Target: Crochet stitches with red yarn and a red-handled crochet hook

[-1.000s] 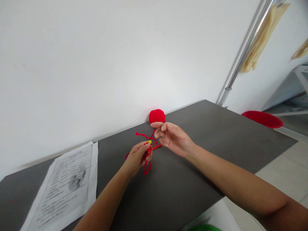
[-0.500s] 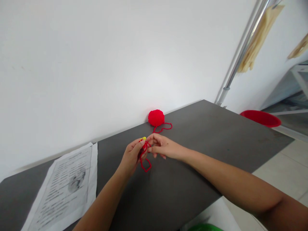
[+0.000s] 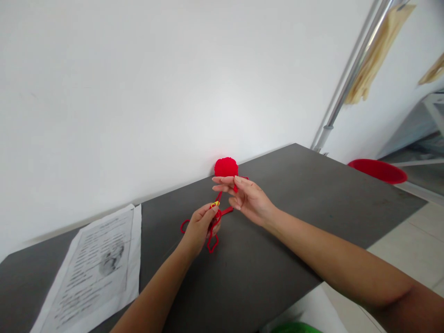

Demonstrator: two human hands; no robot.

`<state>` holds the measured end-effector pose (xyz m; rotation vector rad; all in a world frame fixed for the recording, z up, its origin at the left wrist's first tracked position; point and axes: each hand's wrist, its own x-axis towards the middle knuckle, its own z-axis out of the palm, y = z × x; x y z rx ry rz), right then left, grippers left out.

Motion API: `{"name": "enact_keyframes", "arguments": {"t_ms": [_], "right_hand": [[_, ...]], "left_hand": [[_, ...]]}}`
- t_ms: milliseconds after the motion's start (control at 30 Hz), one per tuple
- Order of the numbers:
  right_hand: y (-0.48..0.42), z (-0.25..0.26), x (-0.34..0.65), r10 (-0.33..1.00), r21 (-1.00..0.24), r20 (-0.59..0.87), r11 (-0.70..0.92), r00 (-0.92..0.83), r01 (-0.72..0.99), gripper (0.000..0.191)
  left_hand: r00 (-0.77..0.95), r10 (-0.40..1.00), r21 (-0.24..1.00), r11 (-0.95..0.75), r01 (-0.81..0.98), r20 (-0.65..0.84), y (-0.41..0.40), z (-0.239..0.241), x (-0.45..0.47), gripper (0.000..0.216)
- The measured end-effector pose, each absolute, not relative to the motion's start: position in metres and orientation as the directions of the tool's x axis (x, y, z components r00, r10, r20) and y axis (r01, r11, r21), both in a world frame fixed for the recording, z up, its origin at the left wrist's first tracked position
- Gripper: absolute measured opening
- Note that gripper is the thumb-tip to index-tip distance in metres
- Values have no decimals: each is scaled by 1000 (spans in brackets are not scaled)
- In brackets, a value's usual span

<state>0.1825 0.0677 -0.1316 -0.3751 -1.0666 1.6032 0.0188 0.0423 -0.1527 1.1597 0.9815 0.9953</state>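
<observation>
My left hand pinches a small tangle of red yarn together with a small yellow piece that looks like a stitch marker. Loops of the yarn hang below and to the left of the fingers. To the right and a bit higher, my right hand is raised with its fingers stretched out and apart. A red strand reaches from the left hand to its lower fingers, and more red shows by its thumb; whether it grips any cannot be made out. Behind it, the red yarn ball sits against the wall, partly covered.
A printed sheet with a picture lies on the dark table at left. A white wall bounds the table's back. Right of the table stand a metal pole and a red basin. Something green shows at the bottom edge.
My right hand has moved up and away from the left, its fingers spreading in front of the yarn ball. My left hand has shifted slightly right, still pinching the yarn and yellow piece.
</observation>
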Motion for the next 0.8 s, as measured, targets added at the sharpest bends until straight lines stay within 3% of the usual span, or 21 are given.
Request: {"name": "enact_keyframes", "arguments": {"t_ms": [133, 200, 333, 467, 533, 667, 800], "right_hand": [[70, -145, 178, 940, -932, 230, 138, -251, -336, 36], [68, -149, 176, 946, -949, 217, 146, -243, -279, 36], [67, -149, 175, 952, -940, 223, 151, -212, -307, 39], [72, -143, 178, 969, -862, 175, 64, -176, -503, 43], [75, -143, 181, 975, -863, 153, 53, -159, -503, 48], [79, -148, 186, 937, -958, 285, 269, -202, -102, 54], [77, -151, 186, 873, -908, 346, 404, -343, 111, 27]], "left_hand": [[264, 961, 991, 106, -86, -80, 41, -152, 20, 44], [257, 964, 993, 93, -72, -71, 42, -150, 19, 43], [251, 966, 996, 78, -44, -65, 43, -151, 18, 45], [284, 955, 996, 87, -5, -82, 40, -153, 21, 46], [321, 942, 995, 101, 18, -101, 38, -154, 22, 46], [362, 926, 994, 106, 24, -108, 37, -150, 22, 45], [302, 952, 997, 69, -43, -52, 41, -143, 14, 42]]}}
